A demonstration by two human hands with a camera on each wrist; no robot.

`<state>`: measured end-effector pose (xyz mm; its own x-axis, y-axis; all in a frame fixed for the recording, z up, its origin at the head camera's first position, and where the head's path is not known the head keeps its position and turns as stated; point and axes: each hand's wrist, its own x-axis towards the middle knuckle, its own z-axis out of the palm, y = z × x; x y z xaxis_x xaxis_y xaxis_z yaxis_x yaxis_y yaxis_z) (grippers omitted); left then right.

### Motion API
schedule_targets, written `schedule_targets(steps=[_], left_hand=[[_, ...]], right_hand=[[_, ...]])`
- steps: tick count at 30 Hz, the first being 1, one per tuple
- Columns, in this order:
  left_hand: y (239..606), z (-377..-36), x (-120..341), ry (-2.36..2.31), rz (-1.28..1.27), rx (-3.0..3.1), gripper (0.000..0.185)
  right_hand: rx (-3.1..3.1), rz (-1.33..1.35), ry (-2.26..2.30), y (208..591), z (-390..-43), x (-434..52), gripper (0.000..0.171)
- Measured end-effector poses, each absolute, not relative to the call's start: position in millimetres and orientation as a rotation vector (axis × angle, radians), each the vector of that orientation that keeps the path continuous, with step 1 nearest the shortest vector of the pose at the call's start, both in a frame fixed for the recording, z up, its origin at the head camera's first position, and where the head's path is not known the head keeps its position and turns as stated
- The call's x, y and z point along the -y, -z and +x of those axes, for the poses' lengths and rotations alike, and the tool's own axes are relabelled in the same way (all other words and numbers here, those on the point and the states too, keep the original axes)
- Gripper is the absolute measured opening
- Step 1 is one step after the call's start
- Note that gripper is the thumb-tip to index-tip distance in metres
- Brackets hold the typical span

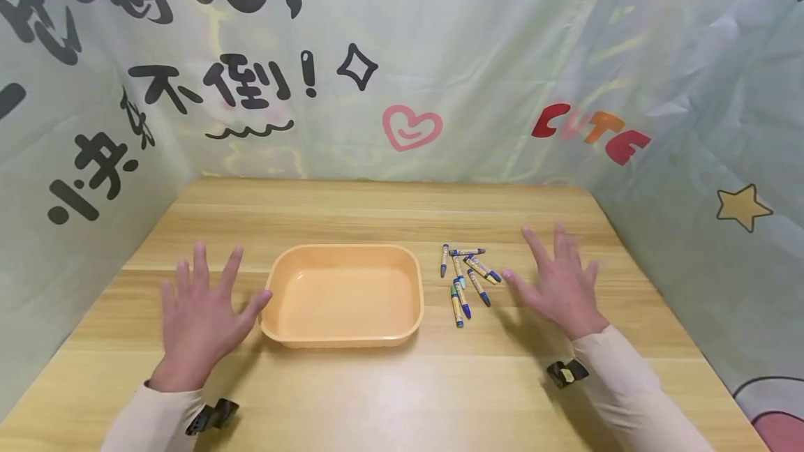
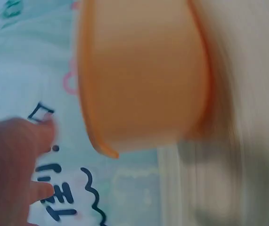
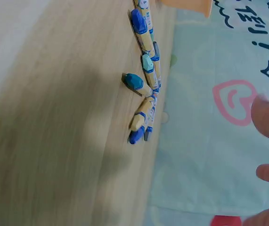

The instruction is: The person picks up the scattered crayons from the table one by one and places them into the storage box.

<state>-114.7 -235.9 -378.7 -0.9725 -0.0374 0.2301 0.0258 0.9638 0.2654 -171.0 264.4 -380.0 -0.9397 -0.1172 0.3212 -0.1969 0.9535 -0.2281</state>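
An orange plastic tray [image 1: 342, 338] with rounded corners stands on the wooden table, nothing lying in it. Just left of it my left hand [image 1: 204, 316] is spread with straight fingers, its thumb overlapping the tray's left rim in the head view. Right of the tray lie several crayons [image 1: 479, 287] in a loose cluster, with yellow wrappers and mostly blue ends. My right hand [image 1: 559, 288], fingers apart and holding nothing, is to the right of the crayons. The right wrist view shows the crayons [image 3: 143, 82] close up; the left wrist view shows the tray [image 2: 148, 80] blurred.
Pale printed cloth [image 1: 402, 33] hangs behind the table [image 1: 402, 396] and along both sides, bearing black characters, a pink heart and coloured letters. Each wrist wears a small black device [image 1: 213, 417] over a beige sleeve [image 1: 153, 420].
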Motion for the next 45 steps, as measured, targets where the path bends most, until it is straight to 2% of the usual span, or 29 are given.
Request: schedule_targets(steps=[6, 9, 13, 20, 26, 45], left_hand=[[393, -109, 227, 1.231, 0.166, 2.784, 0.087], [407, -107, 221, 1.626, 0.253, 2.629, 0.088], [425, -111, 216, 1.909, 0.185, 2.427, 0.084], [440, -113, 213, 1.990, -0.023, 2.336, 0.081], [441, -113, 214, 1.876, -0.066, 2.469, 0.077], [445, -116, 212, 1.876, -0.097, 2.454, 0.073]], right_hand=[[2.869, 0.166, -0.942, 393, -198, -262, 0.049], [2.928, 0.111, -1.043, 401, -211, -261, 0.038], [2.976, 0.157, -1.026, 408, -226, -255, 0.028], [3.093, 0.274, -0.950, 414, -244, -241, 0.017], [3.159, 0.330, -0.856, 417, -249, -241, 0.012], [3.195, 0.309, -0.939, 398, -248, -244, 0.020]])
